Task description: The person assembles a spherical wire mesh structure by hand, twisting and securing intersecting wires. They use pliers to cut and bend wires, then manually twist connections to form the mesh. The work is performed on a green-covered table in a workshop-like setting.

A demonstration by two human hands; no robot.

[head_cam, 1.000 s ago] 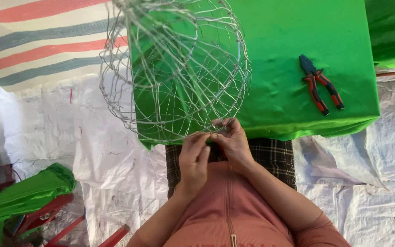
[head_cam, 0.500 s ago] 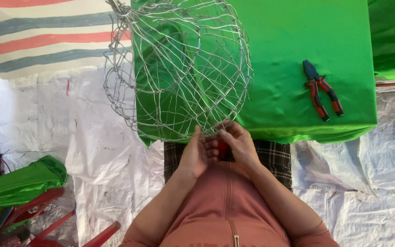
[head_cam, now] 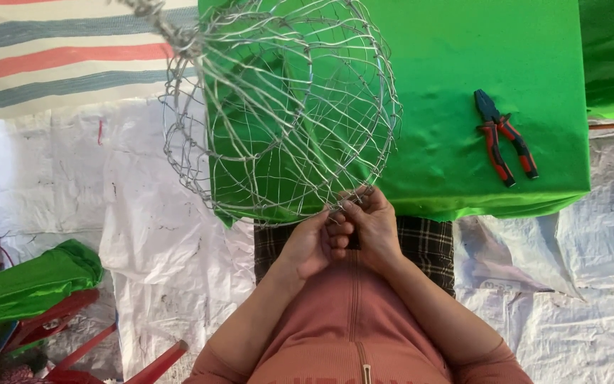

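Held the wire basket (head_cam: 282, 114) at its near rim over the green table (head_cam: 463, 64), left hand (head_cam: 314, 245) and right hand (head_cam: 371, 227) pinching wire there. Had drawn closer together (basket barely shifted). Pliers (head_cam: 504, 139) lay untouched, well apart.

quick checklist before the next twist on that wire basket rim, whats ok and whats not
1. Left hand on the rim of the wire basket: ok.
2. Right hand pinching the same spot: ok.
3. Basket propped against the green table: ok.
4. Pliers on the table, apart from both hands: ok.
5. Loose wire end between the fingers: cannot tell, hidden.
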